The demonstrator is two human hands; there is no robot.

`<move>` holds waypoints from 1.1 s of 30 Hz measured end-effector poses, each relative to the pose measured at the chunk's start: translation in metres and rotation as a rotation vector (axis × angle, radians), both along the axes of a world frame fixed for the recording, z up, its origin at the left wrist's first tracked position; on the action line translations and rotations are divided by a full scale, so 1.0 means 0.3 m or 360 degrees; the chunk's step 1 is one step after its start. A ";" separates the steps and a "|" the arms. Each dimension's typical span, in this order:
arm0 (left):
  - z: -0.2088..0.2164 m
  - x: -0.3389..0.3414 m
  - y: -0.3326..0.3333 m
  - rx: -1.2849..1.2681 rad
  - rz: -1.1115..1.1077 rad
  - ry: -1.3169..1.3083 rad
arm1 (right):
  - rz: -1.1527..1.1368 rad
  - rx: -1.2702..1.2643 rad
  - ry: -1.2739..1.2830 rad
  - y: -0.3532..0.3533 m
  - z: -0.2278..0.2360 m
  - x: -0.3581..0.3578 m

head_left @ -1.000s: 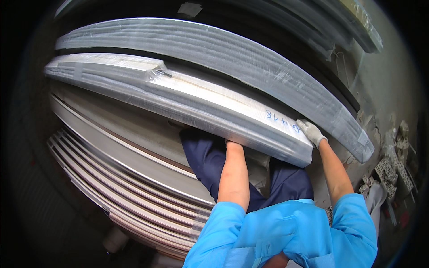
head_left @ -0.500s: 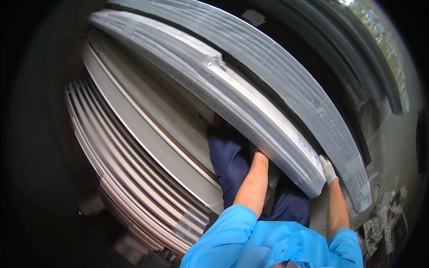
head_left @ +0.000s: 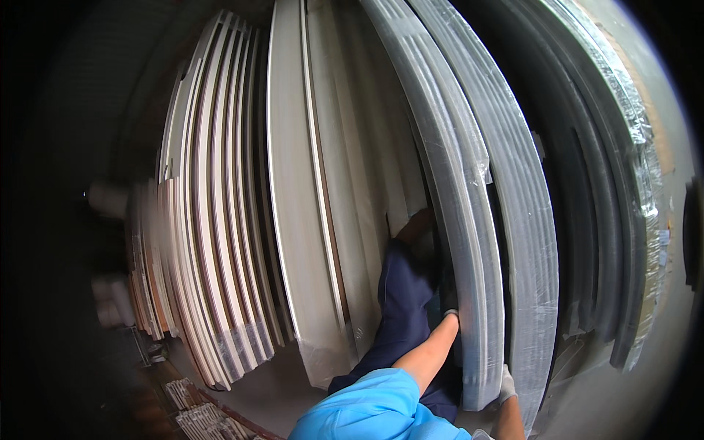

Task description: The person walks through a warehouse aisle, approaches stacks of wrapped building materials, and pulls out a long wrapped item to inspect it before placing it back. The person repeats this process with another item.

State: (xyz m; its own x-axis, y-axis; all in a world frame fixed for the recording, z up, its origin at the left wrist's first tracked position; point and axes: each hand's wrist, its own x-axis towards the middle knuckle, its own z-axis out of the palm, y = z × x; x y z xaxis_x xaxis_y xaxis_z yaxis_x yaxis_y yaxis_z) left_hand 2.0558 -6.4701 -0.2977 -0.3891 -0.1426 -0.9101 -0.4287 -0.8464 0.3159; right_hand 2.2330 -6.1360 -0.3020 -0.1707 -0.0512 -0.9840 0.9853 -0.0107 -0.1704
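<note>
A long bundle of grey strips (head_left: 480, 293) wrapped in clear plastic stands in front of me, running away from my body. My left hand (head_left: 451, 315), in a pale glove, is at its left side, with the fingers out of sight behind the bundle's edge. At the near right corner my gloved right hand (head_left: 507, 385) grips the same bundle, and its fingers are partly hidden. Another wrapped bundle (head_left: 534, 293) stands just to the right, with a narrow dark gap between the two. My legs in dark blue trousers (head_left: 407, 308) are left of the bundle I hold.
Wide grey panels (head_left: 297, 220) stand to the left, past my leg. Further left is a stack of pale, brown-edged boards (head_left: 220, 205). Dark wrapped lengths (head_left: 594, 220) stand at the right. Cut pieces (head_left: 202, 418) lie on the floor at lower left.
My view has turned, so the bundles now run nearly straight ahead rather than slanting to the upper left. Both hands stay on the same bundle, which now sits closer against its right-hand neighbour.
</note>
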 end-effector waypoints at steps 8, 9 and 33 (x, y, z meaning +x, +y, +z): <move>0.001 -0.001 -0.019 0.0017 0.0050 0.0012 | 0.0029 -0.0012 -0.0076 -0.119 0.205 -0.145; 0.000 -0.002 -0.017 0.0025 0.0037 0.0005 | 0.0024 -0.0012 -0.0077 -0.128 0.215 -0.151; 0.084 -0.010 -0.038 -0.0143 -0.0015 -0.0022 | 0.0351 0.0271 0.0061 -0.089 0.073 -0.048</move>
